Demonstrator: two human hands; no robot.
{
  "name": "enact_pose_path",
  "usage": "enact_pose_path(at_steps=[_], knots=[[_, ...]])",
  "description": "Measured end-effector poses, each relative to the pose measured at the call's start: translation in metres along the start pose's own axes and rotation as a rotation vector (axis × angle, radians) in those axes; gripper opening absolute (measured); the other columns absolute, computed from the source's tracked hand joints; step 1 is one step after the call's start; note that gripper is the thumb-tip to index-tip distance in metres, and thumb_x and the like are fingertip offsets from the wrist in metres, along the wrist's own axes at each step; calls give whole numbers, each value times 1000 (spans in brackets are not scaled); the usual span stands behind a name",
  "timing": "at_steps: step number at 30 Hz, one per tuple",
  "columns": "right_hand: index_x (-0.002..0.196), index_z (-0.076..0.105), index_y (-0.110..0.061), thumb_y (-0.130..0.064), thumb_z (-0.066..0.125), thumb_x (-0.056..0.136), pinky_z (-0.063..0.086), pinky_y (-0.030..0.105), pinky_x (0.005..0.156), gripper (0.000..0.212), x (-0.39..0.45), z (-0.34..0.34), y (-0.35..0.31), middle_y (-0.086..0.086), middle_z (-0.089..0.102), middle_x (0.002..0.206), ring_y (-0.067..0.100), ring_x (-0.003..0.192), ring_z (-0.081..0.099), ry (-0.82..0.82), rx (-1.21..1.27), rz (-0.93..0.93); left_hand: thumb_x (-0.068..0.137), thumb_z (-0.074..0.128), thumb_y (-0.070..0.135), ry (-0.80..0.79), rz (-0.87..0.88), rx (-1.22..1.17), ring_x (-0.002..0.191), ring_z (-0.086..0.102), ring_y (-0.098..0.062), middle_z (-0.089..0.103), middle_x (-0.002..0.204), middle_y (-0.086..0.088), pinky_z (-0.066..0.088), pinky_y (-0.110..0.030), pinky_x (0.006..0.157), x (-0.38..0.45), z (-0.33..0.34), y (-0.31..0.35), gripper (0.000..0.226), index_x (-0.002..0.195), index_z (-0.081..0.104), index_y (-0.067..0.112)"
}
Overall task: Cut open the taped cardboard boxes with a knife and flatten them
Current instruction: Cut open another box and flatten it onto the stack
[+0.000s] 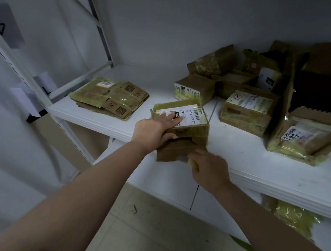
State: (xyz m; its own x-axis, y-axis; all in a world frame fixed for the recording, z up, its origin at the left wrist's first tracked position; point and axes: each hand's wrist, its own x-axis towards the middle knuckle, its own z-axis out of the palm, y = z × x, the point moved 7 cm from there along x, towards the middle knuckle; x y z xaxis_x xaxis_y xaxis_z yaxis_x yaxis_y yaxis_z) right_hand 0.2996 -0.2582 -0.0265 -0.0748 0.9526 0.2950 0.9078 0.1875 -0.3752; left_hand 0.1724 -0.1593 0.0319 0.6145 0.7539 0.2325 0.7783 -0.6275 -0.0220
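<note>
A small taped cardboard box with a white barcode label stands at the front edge of the white shelf. My left hand grips its left side, fingers over the label, thumb on the front face. My right hand is at the box's lower front corner, fingers curled on a flap or strip of yellowish tape; it is blurred. No knife is visible. A stack of flattened boxes lies to the left on the shelf.
Several taped boxes are piled at the back right of the shelf, one large open box among them. Yellowish tape scraps lie on the lower shelf. Metal rack uprights stand at left. Tiled floor below.
</note>
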Motion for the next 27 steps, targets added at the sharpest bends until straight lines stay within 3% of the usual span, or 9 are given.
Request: enact_pose_path(at_steps=[4,7,9,12,15,18,23,27], knots=[[116,68,-26,-10,79,63,53,25,49,56,-26,11,3,-10,63,125,14,59,67,-21,7,-69,94,43,57,-7,6,24,143,30,-13,30,155,13,51,-42,92,5,2,5,56,147,26,47],[120,65,-27,-17,71,75,53,32,66,46,-12,-10,9,-5,69,115,23,77,70,10,-27,-15,86,57,60,-30,-12,29,144,28,-15,27,157,13,49,-43,97,3,7,14,73,148,19,48],[119,65,-23,-16,70,76,54,37,68,44,0,-35,14,1,72,105,28,80,70,146,-6,42,82,65,57,-31,-24,56,144,27,-17,23,158,13,49,-43,97,1,9,15,83,148,16,47],[112,66,-17,-19,71,69,49,28,47,44,10,-60,18,2,69,107,27,61,66,347,-67,27,87,66,39,-32,-47,131,145,26,-20,19,159,13,49,-40,94,-3,11,17,83,150,12,43],[124,58,-22,-33,75,72,33,19,44,55,29,-55,14,1,57,127,22,55,60,260,-236,13,92,59,25,-14,-40,133,145,26,-21,19,159,12,48,-40,95,-1,9,18,76,150,13,42],[139,40,-26,-44,71,78,35,21,50,70,44,-35,21,0,37,146,23,65,62,76,-378,61,93,54,23,-46,-17,99,145,25,-19,20,159,11,46,-42,99,1,6,16,72,150,14,43],[115,64,-17,-28,85,62,26,16,42,59,52,-35,14,5,63,117,24,41,51,241,-368,-58,83,67,27,-172,52,102,146,23,-18,16,161,7,40,-40,107,0,1,9,90,151,10,41],[121,62,-21,-28,82,62,43,25,48,63,56,-40,9,0,63,120,26,58,62,172,-314,-74,83,66,36,-218,82,95,146,23,-18,16,161,6,37,-40,110,-2,1,-1,89,152,9,40]])
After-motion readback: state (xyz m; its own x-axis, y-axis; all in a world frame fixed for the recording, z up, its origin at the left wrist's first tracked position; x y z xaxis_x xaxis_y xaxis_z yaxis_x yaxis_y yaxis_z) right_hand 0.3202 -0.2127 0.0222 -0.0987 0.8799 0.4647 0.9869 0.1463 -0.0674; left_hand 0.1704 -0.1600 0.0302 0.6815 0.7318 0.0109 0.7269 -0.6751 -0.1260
